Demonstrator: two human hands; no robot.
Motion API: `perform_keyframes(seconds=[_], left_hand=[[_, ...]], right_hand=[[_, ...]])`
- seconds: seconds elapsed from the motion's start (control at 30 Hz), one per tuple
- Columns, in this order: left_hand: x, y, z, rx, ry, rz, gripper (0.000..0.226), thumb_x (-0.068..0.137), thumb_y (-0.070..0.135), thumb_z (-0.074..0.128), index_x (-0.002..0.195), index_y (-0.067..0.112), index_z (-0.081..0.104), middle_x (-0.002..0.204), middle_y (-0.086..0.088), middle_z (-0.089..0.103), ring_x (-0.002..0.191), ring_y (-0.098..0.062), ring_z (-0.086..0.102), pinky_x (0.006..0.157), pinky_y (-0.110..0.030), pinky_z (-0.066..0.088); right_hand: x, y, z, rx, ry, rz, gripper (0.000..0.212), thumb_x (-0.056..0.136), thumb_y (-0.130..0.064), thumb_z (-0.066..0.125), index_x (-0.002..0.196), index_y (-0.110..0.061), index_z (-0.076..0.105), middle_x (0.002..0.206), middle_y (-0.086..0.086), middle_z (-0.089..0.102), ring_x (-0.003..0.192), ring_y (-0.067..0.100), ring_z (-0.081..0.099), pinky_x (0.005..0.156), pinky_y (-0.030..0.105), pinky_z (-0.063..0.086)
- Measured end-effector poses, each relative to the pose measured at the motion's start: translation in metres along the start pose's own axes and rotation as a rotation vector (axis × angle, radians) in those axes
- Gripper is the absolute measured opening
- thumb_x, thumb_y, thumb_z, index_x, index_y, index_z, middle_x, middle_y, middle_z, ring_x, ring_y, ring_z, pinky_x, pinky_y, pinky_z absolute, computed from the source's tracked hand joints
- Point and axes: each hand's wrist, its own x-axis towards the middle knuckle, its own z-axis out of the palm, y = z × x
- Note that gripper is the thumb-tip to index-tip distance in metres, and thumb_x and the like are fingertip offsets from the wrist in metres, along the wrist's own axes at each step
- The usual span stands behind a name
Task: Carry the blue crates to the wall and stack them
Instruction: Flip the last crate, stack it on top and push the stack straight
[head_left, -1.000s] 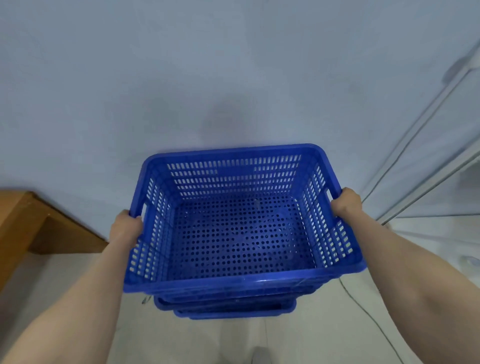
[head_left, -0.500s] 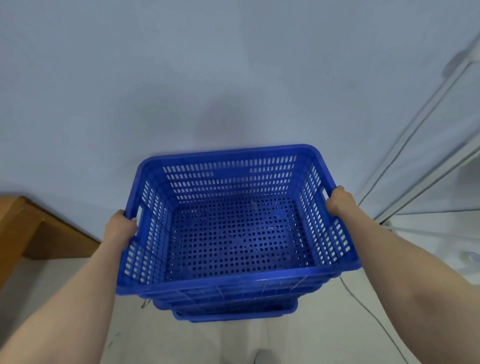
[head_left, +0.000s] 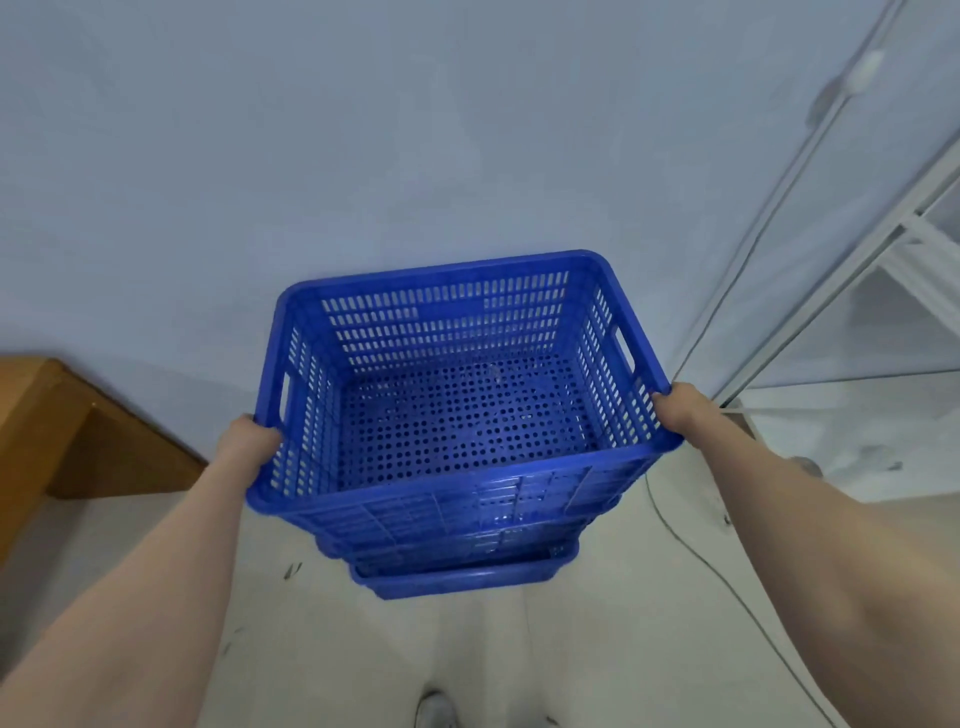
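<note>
A blue perforated crate (head_left: 457, 415) sits nested on top of a stack of blue crates (head_left: 467, 574) standing on the floor against the pale wall (head_left: 363, 156). My left hand (head_left: 249, 441) grips the top crate's left rim near its front corner. My right hand (head_left: 680, 408) grips the right rim near the front corner. The top crate is empty. Only the front edges of the lower crates show beneath it.
A wooden bench or table (head_left: 62, 431) stands at the left against the wall. A white metal frame (head_left: 883, 249) and thin cables (head_left: 691, 545) run along the right. My shoe (head_left: 434, 709) shows on the light floor at the bottom.
The top crate has gone down onto the stack and sits lower. Both hands have slid from the side handles back toward the front corners of the rim.
</note>
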Motion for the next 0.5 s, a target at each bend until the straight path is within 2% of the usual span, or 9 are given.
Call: perform_keyframes(seconds=[0.07, 0.17, 0.27, 0.33, 0.4, 0.5], left_hand=[[-0.017, -0.01, 0.001, -0.06, -0.003, -0.03, 0.043, 0.089, 0.021, 0.061, 0.126, 0.0, 0.055, 0.121, -0.025, 0.063, 0.106, -0.042, 0.062, 0.088, -0.04, 0.052], [-0.034, -0.031, 0.006, -0.09, 0.012, -0.094, 0.045, 0.089, 0.016, 0.057, 0.133, 0.009, 0.051, 0.126, -0.022, 0.061, 0.109, -0.043, 0.06, 0.087, -0.048, 0.054], [-0.048, -0.048, 0.023, -0.32, -0.043, -0.219, 0.045, 0.096, 0.011, 0.049, 0.14, 0.019, 0.042, 0.131, -0.016, 0.052, 0.113, -0.047, 0.056, 0.08, -0.059, 0.054], [-0.051, -0.05, 0.03, -0.466, -0.011, -0.237, 0.042, 0.096, 0.0, 0.047, 0.136, 0.01, 0.046, 0.136, -0.019, 0.051, 0.108, -0.048, 0.059, 0.065, -0.057, 0.059], [-0.05, -0.044, 0.028, -0.467, 0.038, -0.217, 0.041, 0.091, -0.01, 0.046, 0.13, 0.002, 0.051, 0.137, -0.022, 0.052, 0.104, -0.051, 0.061, 0.044, -0.057, 0.055], [-0.047, -0.034, 0.012, -0.457, 0.065, -0.192, 0.042, 0.09, -0.013, 0.044, 0.13, -0.001, 0.052, 0.137, -0.021, 0.052, 0.105, -0.055, 0.06, 0.037, -0.053, 0.052]], right_hand=[[-0.008, 0.008, 0.005, 0.029, 0.02, 0.004, 0.038, 0.095, -0.019, 0.047, 0.124, 0.003, 0.055, 0.123, 0.024, 0.06, 0.106, 0.04, 0.06, 0.084, 0.042, 0.05], [-0.012, 0.012, 0.01, 0.032, 0.051, -0.012, 0.036, 0.095, -0.015, 0.048, 0.124, 0.005, 0.054, 0.124, 0.025, 0.058, 0.109, 0.041, 0.059, 0.081, 0.04, 0.049], [-0.009, 0.01, 0.01, 0.018, 0.073, -0.033, 0.034, 0.096, -0.013, 0.047, 0.124, 0.006, 0.054, 0.124, 0.025, 0.058, 0.108, 0.04, 0.059, 0.075, 0.036, 0.047], [-0.007, 0.012, 0.009, -0.035, 0.077, -0.052, 0.034, 0.095, -0.013, 0.049, 0.123, 0.005, 0.055, 0.123, 0.025, 0.059, 0.108, 0.04, 0.06, 0.078, 0.036, 0.047], [-0.003, 0.012, 0.009, -0.051, 0.097, -0.077, 0.035, 0.094, -0.014, 0.05, 0.123, 0.004, 0.055, 0.123, 0.024, 0.06, 0.108, 0.04, 0.06, 0.079, 0.036, 0.047], [0.002, 0.01, 0.01, -0.038, 0.094, -0.103, 0.034, 0.094, -0.016, 0.05, 0.12, 0.005, 0.056, 0.121, 0.024, 0.06, 0.101, 0.039, 0.06, 0.075, 0.036, 0.046]])
